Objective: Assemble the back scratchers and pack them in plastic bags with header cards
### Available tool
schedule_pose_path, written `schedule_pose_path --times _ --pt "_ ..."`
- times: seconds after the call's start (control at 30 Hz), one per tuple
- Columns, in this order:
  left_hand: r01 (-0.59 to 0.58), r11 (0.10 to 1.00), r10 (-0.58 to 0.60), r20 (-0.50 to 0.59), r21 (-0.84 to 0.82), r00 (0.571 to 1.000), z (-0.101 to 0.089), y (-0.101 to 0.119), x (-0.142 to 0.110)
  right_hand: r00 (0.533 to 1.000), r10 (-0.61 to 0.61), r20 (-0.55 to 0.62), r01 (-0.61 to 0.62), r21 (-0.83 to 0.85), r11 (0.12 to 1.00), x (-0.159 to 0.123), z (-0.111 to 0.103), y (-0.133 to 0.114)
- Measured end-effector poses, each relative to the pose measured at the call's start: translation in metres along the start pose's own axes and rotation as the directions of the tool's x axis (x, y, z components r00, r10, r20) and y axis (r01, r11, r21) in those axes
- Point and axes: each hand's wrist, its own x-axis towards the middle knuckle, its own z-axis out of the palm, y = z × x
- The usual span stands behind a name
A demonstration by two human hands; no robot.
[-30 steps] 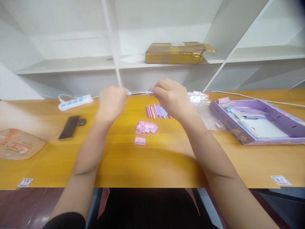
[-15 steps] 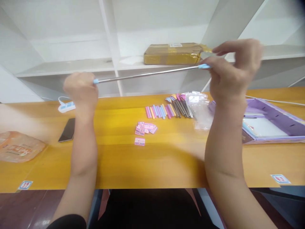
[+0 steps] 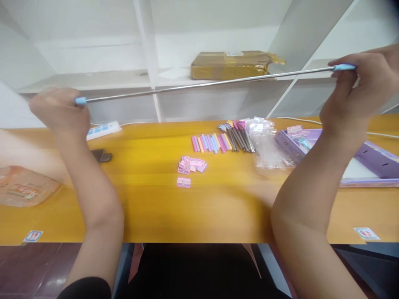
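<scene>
A thin telescopic metal rod (image 3: 205,84) with light blue ends stretches across the view above the yellow table (image 3: 156,207). My left hand (image 3: 59,112) is closed round its left blue end. My right hand (image 3: 361,89) pinches its right blue tip, raised higher than the left. Below the rod on the table lie a row of pastel sticks (image 3: 210,143), a bunch of similar collapsed metal rods (image 3: 240,137) and a small pile of pink cards (image 3: 190,165).
A purple box (image 3: 374,162) and a crumpled clear plastic bag (image 3: 264,143) lie at the right. A white power strip (image 3: 102,130), a dark phone (image 3: 101,155) and an orange packet (image 3: 21,185) are at the left. A brown parcel (image 3: 232,65) sits on the white shelf.
My hands have moved far apart and the rod has been drawn out from a short stub to a long length. The right hand rose and went right, the left went left.
</scene>
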Motion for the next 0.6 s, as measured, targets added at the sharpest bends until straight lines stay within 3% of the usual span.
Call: schedule_pose_path --times 0.1,0.27,0.43,0.6 --pt "0.0 0.999 -0.003 0.085 0.039 0.996 -0.005 0.003 -0.003 0.989 0.028 0.144 -0.03 0.013 0.999 -0.005 -0.007 -0.015" --pt "0.005 0.991 -0.028 0.168 0.133 0.985 -0.006 0.006 -0.005 0.961 0.034 0.275 -0.026 -0.033 0.999 -0.01 -0.015 -0.029" --pt "0.06 0.99 -0.084 0.187 0.128 0.979 -0.008 0.009 -0.007 0.954 0.066 0.292 -0.059 -0.034 0.998 -0.011 -0.01 -0.031" --pt "0.052 0.997 -0.061 0.193 0.052 0.979 -0.016 0.012 -0.012 0.964 0.035 0.263 -0.038 0.004 0.999 -0.012 -0.007 -0.029"
